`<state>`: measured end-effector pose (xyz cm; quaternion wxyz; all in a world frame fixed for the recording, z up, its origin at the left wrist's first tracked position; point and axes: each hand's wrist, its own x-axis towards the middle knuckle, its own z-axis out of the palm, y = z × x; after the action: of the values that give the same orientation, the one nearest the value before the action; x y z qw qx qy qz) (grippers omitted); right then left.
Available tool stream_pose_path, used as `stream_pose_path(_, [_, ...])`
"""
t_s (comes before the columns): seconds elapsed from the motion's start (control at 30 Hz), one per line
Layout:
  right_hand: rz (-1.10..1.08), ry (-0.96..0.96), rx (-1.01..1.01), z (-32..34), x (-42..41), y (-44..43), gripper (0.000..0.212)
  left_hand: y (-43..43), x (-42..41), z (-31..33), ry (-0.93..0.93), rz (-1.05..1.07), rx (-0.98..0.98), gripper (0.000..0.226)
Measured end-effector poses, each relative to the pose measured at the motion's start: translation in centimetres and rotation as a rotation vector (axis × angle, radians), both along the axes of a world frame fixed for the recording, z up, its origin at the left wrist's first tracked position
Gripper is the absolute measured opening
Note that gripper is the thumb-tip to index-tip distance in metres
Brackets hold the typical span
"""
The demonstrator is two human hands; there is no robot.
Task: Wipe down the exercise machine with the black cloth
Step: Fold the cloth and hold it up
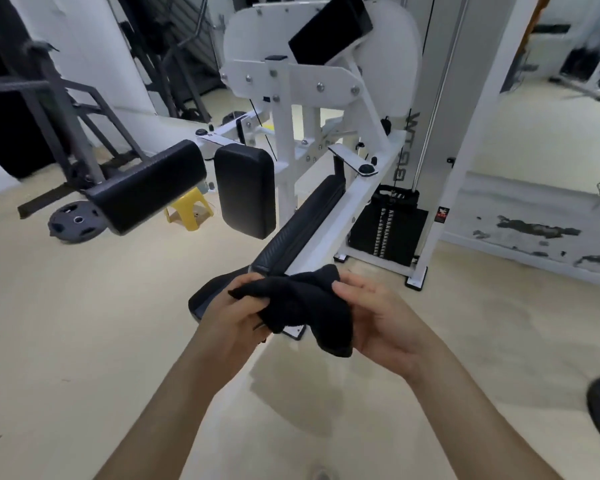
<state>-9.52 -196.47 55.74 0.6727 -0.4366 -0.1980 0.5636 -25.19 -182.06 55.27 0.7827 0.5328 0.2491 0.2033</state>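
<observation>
Right up close at 6 o'clock, both hands have the black cloth [302,306] bunched between them. The left hand [236,313] has its fingers [248,282] curled and pinching the cloth's left end, and the right hand [381,323] cups the other side with the thumb over the top. The cloth is held up over the near end of the long black pad [302,223], not touching it as far as I can tell. Past that, the pad runs toward 12 o'clock along the white exercise machine [284,109], with two roller pads [146,188] out at 10 and 11 and the weight stack [388,230] at 1. A yellow stool [187,211] and a weight plate [75,221] sit on the floor [84,323] around 10. Honestly this looks like sorting out the cloth, not wiping. I can't spot any wiped patch, so I'd guess pretty much the whole machine is left.
</observation>
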Motion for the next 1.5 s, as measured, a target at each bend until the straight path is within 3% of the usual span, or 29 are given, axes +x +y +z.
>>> stream_pose_path(0.13, [-0.034, -0.143, 0.004, 3.6, -4.1, 1.3, 0.027, -1.1, -4.7, 3.3, -0.135, -0.064, -0.095, 0.042])
stream_pose_path(0.3, [-0.061, -0.467, 0.002, 6.4, -10.9, 6.5, 0.027, 1.4, -12.6, 5.5, -0.209, 0.063, -0.163, 0.032])
stream_pose_path(0.47, [0.052, -0.7, 0.014, 7.9, -19.2, 15.0, 0.033, 8.3, -21.4, 5.8, -0.129, 0.181, -0.007, 0.024])
stream_pose_path(0.63, [-0.059, -1.054, 0.038, 8.0, -28.6, 25.6, 0.029, 16.5, -30.9, 6.1, -0.014, 0.157, 0.176, 0.031])
stream_pose_path(0.87, [0.211, -0.713, 0.013, 6.8, -38.1, 38.4, 0.031, 27.3, -37.6, 6.4, -0.018, 0.303, 0.175, 0.018])
stream_pose_path(1.03, [0.286, -0.386, 0.052, 5.4, -38.8, 47.5, 0.009, 35.7, -39.8, 4.8, 0.036, 0.452, 0.147, 0.012])
stream_pose_path(1.1, [0.284, -0.305, 0.055, 4.8, -38.4, 51.6, 0.019, 39.7, -40.3, 4.3, 0.021, 0.486, 0.089, 0.015])
stream_pose_path(1.17, [0.289, -0.388, 0.063, 4.4, -37.6, 55.9, 0.02, 44.2, -40.7, 4.4, 0.024, 0.488, 0.082, 0.016])
stream_pose_path(1.23, [0.348, -0.674, 0.036, 4.3, -36.4, 60.4, 0.024, 49.4, -41.0, 4.7, 0.146, 0.49, 0.253, 0.011])
stream_pose_path(1.3, [0.387, -1.033, 0.005, 4.6, -35.0, 65.3, 0.02, 55.1, -41.1, 5.2, 0.253, 0.503, 0.44, 0.022])
stream_pose_path(1.37, [0.361, -1.224, 0.022, 4.6, -33.7, 70.2, 0.012, 60.7, -40.7, 6.1, 0.291, 0.508, 0.534, 0.029])
stream_pose_path(1.43, [0.35, -1.08, 0.079, 4.6, -32.7, 74.7, 0.007, 66.0, -39.9, 6.7, 0.286, 0.527, 0.576, 0.033])
stream_pose_path(1.5, [0.327, -0.721, 0.156, 4.7, -31.7, 79.1, 0.01, 70.9, -38.4, 6.9, 0.261, 0.566, 0.562, 0.038])
